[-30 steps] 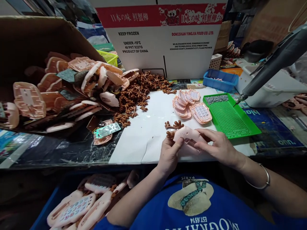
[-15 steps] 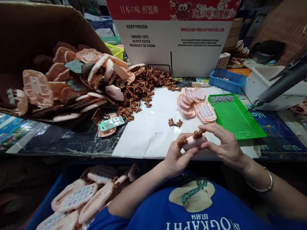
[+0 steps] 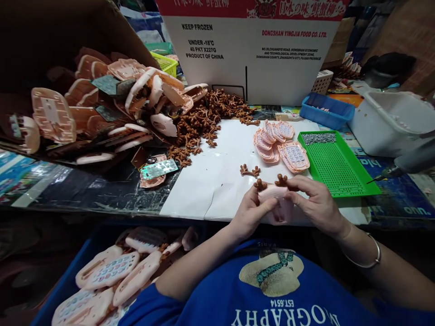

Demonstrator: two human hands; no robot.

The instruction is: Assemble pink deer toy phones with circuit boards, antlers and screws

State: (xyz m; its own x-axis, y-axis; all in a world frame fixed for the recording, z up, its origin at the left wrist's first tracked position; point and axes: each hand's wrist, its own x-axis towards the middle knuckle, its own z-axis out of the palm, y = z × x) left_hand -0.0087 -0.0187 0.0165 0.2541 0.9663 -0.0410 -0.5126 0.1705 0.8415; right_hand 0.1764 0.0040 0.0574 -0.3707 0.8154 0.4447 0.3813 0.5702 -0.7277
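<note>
Both hands grip one pink plastic toy shell [image 3: 276,194] with brown antlers at its top, held over the white sheet [image 3: 210,181] near the table's front edge. My left hand [image 3: 249,213] pinches its left side with fingers closed. On the other side, my right hand [image 3: 314,203] has its fingers wrapped over the top. A loose brown antler piece [image 3: 249,171] lies just beyond the hands.
A brown box [image 3: 68,90] at left spills pink shells; a heap of brown antlers [image 3: 204,117] lies beside it. Finished keypad toys [image 3: 282,147] sit by a green tray [image 3: 336,167] of screws. An electric screwdriver [image 3: 404,165] hangs at right. A blue bin [image 3: 84,280] of toys sits below.
The shell has been turned in my hands so the antlers point away and its back faces up. The hanging screwdriver has swung lower to the right.
</note>
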